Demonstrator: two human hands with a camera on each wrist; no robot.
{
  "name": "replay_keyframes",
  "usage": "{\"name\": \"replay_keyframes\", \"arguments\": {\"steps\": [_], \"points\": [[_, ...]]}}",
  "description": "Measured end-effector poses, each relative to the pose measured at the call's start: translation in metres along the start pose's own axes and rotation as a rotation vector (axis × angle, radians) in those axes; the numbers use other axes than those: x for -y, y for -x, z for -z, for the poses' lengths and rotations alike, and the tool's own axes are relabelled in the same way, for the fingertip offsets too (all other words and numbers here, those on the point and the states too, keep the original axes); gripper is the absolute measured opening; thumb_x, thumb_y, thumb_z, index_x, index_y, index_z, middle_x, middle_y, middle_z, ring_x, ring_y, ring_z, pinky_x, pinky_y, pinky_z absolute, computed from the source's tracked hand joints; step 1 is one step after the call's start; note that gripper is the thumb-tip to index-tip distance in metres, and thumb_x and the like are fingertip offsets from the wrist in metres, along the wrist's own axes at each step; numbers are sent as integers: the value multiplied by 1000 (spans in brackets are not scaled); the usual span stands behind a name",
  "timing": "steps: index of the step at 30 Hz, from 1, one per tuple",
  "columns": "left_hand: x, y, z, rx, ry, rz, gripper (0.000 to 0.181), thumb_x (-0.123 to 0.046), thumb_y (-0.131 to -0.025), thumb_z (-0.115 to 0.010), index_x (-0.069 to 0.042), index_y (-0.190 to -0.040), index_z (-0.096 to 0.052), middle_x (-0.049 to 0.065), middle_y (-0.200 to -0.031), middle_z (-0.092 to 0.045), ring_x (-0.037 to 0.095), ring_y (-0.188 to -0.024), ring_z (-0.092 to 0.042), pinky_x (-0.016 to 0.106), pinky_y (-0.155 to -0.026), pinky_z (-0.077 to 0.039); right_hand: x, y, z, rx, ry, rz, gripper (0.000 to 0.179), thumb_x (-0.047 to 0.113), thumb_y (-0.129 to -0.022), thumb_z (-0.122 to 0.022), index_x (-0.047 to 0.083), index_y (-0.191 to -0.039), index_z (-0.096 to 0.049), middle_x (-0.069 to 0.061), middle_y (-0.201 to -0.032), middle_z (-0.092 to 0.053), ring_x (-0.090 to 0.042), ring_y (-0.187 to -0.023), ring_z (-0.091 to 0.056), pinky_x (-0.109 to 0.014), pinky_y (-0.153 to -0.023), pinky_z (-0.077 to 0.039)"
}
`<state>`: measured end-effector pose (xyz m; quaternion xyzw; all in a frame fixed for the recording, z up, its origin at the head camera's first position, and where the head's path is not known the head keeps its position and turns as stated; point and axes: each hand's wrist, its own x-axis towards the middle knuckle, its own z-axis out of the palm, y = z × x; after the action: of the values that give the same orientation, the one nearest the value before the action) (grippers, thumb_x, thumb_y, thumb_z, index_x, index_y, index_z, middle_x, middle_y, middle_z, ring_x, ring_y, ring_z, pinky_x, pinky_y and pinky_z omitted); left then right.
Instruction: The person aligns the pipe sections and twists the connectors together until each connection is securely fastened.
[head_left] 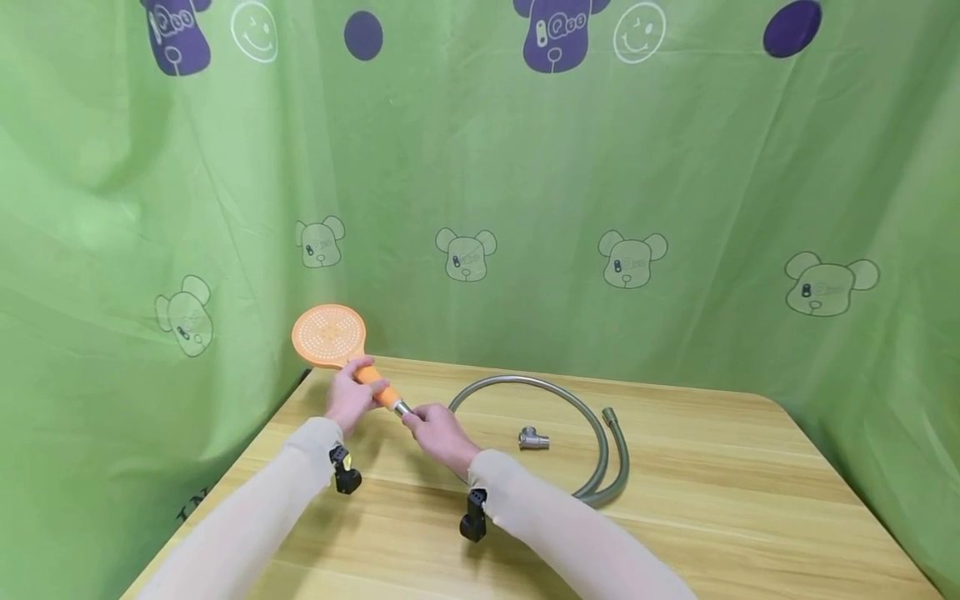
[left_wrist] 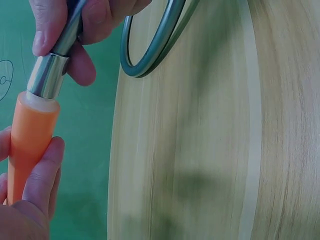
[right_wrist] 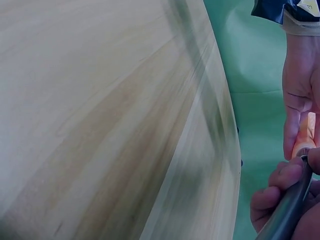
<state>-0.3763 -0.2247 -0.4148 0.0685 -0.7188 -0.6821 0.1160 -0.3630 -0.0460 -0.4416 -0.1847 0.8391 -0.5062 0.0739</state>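
An orange shower head (head_left: 328,335) with a round, dotted face is raised above the table's far left corner. My left hand (head_left: 351,398) grips its orange handle (left_wrist: 33,127). My right hand (head_left: 441,435) pinches the end of a grey shower hose (left_wrist: 71,31), close behind a shiny metal connector (left_wrist: 48,76). That connector meets the handle's end, with a pale band showing between them; how far it is screwed on cannot be told. In the right wrist view the hose (right_wrist: 290,210) runs through the right fingers, and the left hand shows beyond.
The hose loops over the wooden table (head_left: 750,483), and its other end fitting (head_left: 609,414) lies on the right. Inside the loop sits a small metal tee fitting (head_left: 533,438). A green printed curtain (head_left: 525,167) hangs around the table.
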Motion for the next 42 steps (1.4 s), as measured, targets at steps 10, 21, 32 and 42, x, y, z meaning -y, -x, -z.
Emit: {"name": "replay_keyframes", "arguments": {"steps": [10,21,32,42], "points": [[2,0,-1,3,17,-9,60,5,-89,-69,-5,-145,-48,29,-139,-44,33,-100,-64,31,-77,-62,0,4,-1,-54,-96,-23,25,27,-99,-61,6,-112,-56,-17,-99,-67,-15,-72,-55,-26,-58,-44],[2,0,0,-8,32,-13,58,5,-90,-68,-4,-144,-49,28,-140,-44,33,-100,-64,30,-77,-62,2,1,1,-37,-24,12,26,28,-102,-56,3,-103,-64,0,-77,-59,-12,-62,-48,-25,-52,-38],[5,0,1,-5,12,-12,58,4,-91,-68,-4,-144,-48,28,-138,-43,36,-107,-61,30,-79,-61,5,2,-1,-35,-75,-19,19,28,-102,-50,10,-109,-53,-6,-80,-62,-11,-58,-48,-23,-47,-37],[6,0,2,-11,18,-11,58,3,-90,-70,-3,-144,-49,29,-133,-48,28,-93,-65,29,-74,-62,1,2,-2,-37,-25,-5,25,33,-97,-67,13,-102,-54,1,-71,-51,-12,-55,-42,-25,-46,-33]]}}
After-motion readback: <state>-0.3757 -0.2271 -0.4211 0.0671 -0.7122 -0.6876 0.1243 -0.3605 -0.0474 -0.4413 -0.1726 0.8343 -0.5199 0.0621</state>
